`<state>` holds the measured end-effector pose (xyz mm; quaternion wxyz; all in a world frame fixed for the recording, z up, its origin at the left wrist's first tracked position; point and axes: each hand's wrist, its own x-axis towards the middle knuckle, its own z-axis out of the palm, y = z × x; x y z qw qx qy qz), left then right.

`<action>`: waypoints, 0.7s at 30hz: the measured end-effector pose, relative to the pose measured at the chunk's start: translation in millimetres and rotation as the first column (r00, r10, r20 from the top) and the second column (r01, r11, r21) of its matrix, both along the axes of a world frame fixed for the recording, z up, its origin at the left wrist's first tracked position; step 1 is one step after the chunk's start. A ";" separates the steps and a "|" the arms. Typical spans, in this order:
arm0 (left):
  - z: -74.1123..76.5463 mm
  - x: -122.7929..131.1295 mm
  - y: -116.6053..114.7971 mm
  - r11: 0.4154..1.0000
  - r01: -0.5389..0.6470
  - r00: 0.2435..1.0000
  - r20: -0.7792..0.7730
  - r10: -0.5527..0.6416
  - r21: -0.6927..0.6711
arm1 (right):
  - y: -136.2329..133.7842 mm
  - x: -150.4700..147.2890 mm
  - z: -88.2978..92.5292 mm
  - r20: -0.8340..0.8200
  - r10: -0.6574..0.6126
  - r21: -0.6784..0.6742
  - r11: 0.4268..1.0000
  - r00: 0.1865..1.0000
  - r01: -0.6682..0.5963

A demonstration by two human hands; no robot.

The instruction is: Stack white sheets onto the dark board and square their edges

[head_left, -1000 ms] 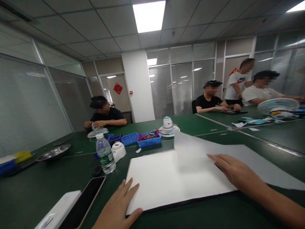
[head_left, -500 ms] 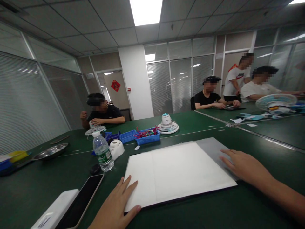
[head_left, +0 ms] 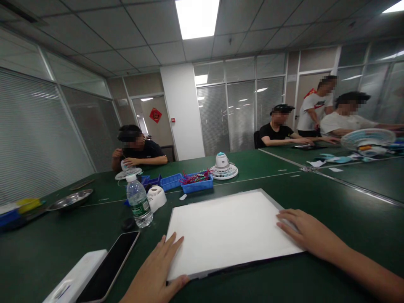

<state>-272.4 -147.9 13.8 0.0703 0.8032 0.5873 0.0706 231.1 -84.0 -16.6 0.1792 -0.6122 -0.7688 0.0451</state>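
Observation:
A large flat white sheet [head_left: 225,231] lies before me on the green table, with a thin grey border along its far and right edges and a dark edge beneath its near side. My left hand [head_left: 160,265] rests on the sheet's lower left edge, fingers spread and thumb near the front corner. Over the right edge lies my right hand [head_left: 303,229], its fingers stretched out flat and reaching onto the white surface. Neither hand grips anything. What lies under the sheet is mostly hidden.
Left of the sheet are a phone [head_left: 109,267], a white box [head_left: 77,275], a water bottle [head_left: 139,202] and a white plastic housing [head_left: 157,198]. Beyond stand a blue bin [head_left: 197,185] of wires and a small fan [head_left: 223,168]. Several people sit or stand around the table.
My right hand has slid left onto the sheet's right edge. The wide grey strip there has narrowed to a thin border, and the crease at the left no longer shows. My left hand stays put.

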 end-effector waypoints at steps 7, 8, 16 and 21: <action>-8.5 -3.1 1.9 0.998 0.023 1.000 -0.022 -0.022 0.052 | 6.7 10.1 -4.4 0.059 -0.191 0.139 0.974 0.980 0.181; -10.3 -4.3 2.1 0.997 0.030 0.999 -0.022 -0.028 0.066 | 7.8 13.0 -6.0 0.072 -0.233 0.126 0.967 0.970 0.223; -4.8 -4.0 -0.1 0.999 0.026 1.000 -0.014 -0.025 0.033 | -3.8 3.9 -1.7 0.067 -0.105 -0.044 0.993 0.992 0.108; 7.5 5.9 -1.5 1.000 0.003 0.999 -0.037 -0.004 -0.022 | -12.2 0.4 8.0 0.052 -0.023 -0.084 0.996 0.998 0.028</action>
